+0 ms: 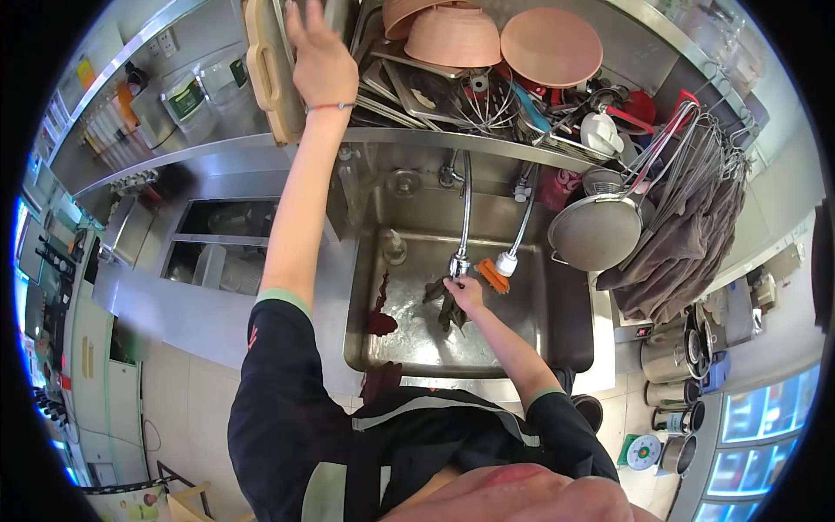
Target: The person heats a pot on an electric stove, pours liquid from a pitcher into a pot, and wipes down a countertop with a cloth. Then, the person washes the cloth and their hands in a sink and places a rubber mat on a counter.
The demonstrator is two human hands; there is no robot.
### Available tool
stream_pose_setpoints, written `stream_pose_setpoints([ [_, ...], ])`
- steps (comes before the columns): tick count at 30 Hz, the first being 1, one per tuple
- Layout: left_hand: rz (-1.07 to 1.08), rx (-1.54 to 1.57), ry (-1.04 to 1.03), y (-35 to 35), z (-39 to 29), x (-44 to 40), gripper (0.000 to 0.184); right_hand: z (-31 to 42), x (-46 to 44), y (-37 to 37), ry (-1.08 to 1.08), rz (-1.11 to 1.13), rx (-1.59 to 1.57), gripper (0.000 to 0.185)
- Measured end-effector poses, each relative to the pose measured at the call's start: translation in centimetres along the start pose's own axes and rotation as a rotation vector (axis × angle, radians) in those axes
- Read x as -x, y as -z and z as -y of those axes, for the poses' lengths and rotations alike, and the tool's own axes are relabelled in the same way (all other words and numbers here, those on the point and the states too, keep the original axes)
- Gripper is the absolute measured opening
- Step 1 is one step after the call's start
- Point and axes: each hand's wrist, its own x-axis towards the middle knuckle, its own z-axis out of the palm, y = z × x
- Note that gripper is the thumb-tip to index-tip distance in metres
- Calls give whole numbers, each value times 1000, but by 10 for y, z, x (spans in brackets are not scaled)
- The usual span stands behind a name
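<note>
My left hand (323, 65) is raised to the steel shelf above the sink, fingers stretched out. It is close to a light wooden cutting board (261, 65) that stands on edge; whether the fingertips touch anything is hard to see. Down in the sink, my right hand (467, 294) is closed on a dark grey-green cloth (451, 314), right beneath the mouth of the left tap (460, 264). The cloth hangs crumpled toward the sink floor. An orange brush-like item (493, 276) lies beside the second tap's white spray head (506, 264).
The steel sink (522, 348) also contains a clear bottle (395, 248) and a dark red cloth (381, 323). Pink bowls (452, 36), trays and whisks crowd the shelf (209, 150). Strainers (596, 233) and brown cloths (683, 235) hang at right.
</note>
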Motion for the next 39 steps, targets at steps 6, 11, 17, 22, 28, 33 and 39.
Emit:
stream_pose_setpoints([
  [6,172,83,-40,-13,5,2,74,5,-12,-15,-401,-20,-269,32],
  [11,-75,555,137,70,-37,114,35,-55,-30,-44,-467,110,-788,27],
  [17,1188,939,611,96,-90,451,63,-1,-15,-10,-373,169,-633,25],
  [22,1743,955,698,79,-110,514,49,16,0,12,-292,100,-549,24],
  [28,1641,1037,1231,72,-141,484,55,-60,17,-9,-627,-180,-213,89],
  [33,1798,1060,1889,81,-154,428,37,-62,29,-19,-1170,299,-1823,92],
  [39,1668,985,1540,109,-111,420,42,-36,-8,-37,-790,60,-1589,23],
])
